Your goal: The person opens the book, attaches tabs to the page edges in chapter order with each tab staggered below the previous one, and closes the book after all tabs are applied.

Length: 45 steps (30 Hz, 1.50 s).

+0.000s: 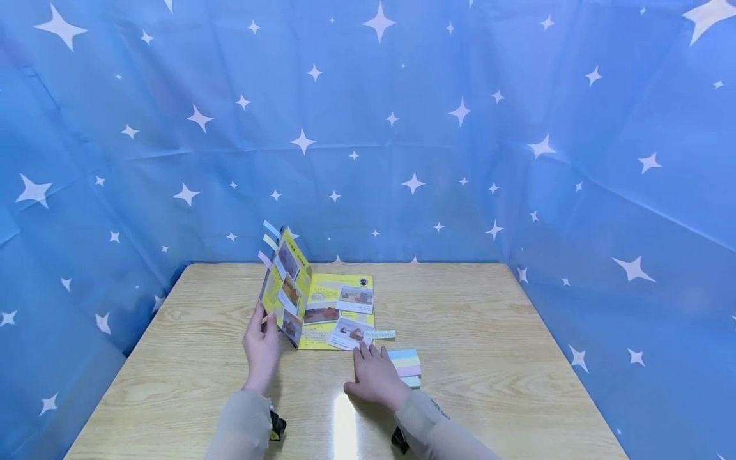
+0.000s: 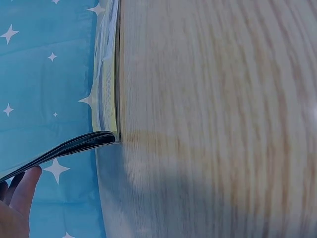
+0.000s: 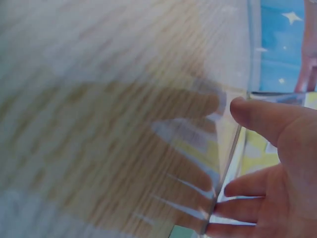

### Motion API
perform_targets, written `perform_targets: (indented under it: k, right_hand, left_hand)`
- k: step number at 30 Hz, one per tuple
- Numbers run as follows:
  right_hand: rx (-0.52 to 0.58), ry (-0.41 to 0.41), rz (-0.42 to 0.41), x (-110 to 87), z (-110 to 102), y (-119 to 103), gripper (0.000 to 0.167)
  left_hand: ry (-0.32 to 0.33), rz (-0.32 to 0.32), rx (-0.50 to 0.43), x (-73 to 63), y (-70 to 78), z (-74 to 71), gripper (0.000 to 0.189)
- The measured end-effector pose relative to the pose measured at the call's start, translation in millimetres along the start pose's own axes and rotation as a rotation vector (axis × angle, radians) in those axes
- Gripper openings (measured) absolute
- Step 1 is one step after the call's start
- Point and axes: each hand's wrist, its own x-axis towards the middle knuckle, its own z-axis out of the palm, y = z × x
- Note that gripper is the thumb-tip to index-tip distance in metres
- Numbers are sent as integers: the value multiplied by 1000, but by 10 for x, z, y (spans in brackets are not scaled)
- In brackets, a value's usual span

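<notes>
A yellow picture booklet [image 1: 321, 287] stands partly open on the table, its left side raised at a slant. My left hand [image 1: 262, 350] holds that raised part by its lower edge; the left wrist view shows the thumb and fingers on the dark page edges [image 2: 74, 144]. Blue, green and pink sticky tabs [image 1: 270, 241] stick out from its left edge. A pale sticky strip [image 1: 386, 334] with writing juts from the right page. My right hand [image 1: 376, 375] lies with fingers extended at the booklet's lower right corner; the right wrist view shows the fingers apart.
A pad of pastel sticky strips [image 1: 406, 363] lies just right of my right hand, partly hidden by it. The wooden table [image 1: 494, 358] reaches to a blue star-patterned curtain [image 1: 356, 115] behind and at both sides. Black devices [image 1: 278, 426] sit at the wrists.
</notes>
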Motion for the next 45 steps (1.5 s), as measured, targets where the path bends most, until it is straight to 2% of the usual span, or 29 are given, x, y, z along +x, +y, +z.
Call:
perform_targets:
  k: [6, 17, 24, 31, 37, 45]
  right_hand:
    - [-34, 16, -19, 9, -23, 30, 79]
    - [-15, 64, -1, 0, 54, 30, 78]
    - [-22, 113, 2, -8, 53, 64, 69]
    - [-1, 92, 8, -10, 40, 63, 69]
    - [-13, 91, 18, -9, 48, 72, 70]
    - [-19, 84, 19, -28, 66, 66, 71]
  left_hand:
    - [-17, 13, 12, -20, 8, 16, 48]
    - [-35, 99, 147, -19, 8, 77, 47]
    - [-48, 164, 206, -39, 15, 118, 47]
    - [-71, 187, 222, -61, 38, 153, 49]
    - [-118, 242, 249, -60, 19, 194, 49]
    - [-163, 245, 250, -94, 32, 236, 51]
